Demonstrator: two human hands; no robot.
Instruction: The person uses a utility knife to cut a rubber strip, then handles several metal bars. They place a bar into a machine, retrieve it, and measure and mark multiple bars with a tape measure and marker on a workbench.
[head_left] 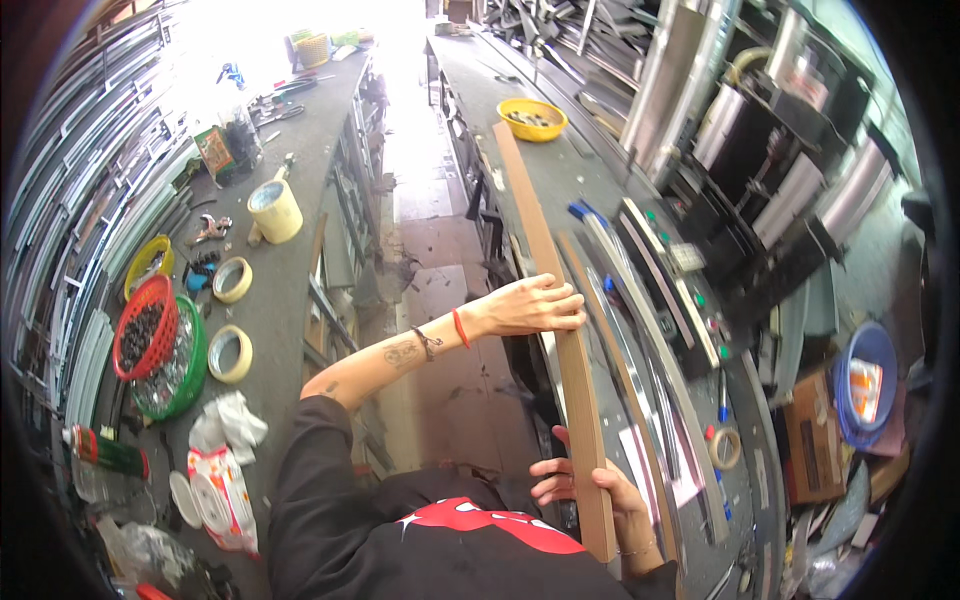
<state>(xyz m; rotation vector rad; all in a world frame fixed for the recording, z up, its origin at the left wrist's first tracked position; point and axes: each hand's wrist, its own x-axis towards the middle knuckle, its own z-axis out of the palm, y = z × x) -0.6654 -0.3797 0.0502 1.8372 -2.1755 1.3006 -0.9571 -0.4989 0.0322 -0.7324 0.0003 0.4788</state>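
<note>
A long, flat, wood-coloured strip (583,400) runs lengthwise along the right-hand bench, its far end close to a yellow bowl. My left hand (532,304) reaches across from the left and is closed on the strip near its middle, fingers curled at its edge. Lower down, my right hand (622,500) grips the near end, with the thumb on the right side and fingers showing past the left side. Just right of the strip, a thinner brown strip (625,380) and pale metal profiles (655,350) lie along the bench.
The yellow bowl (532,133) holds small parts. Tall metal profiles (690,75) lean at the right. On the left bench (300,165) are tape rolls (230,354), a red basket (160,295), a green basket (203,365) and a wipes pack (228,500). A walkway (445,370) separates the benches.
</note>
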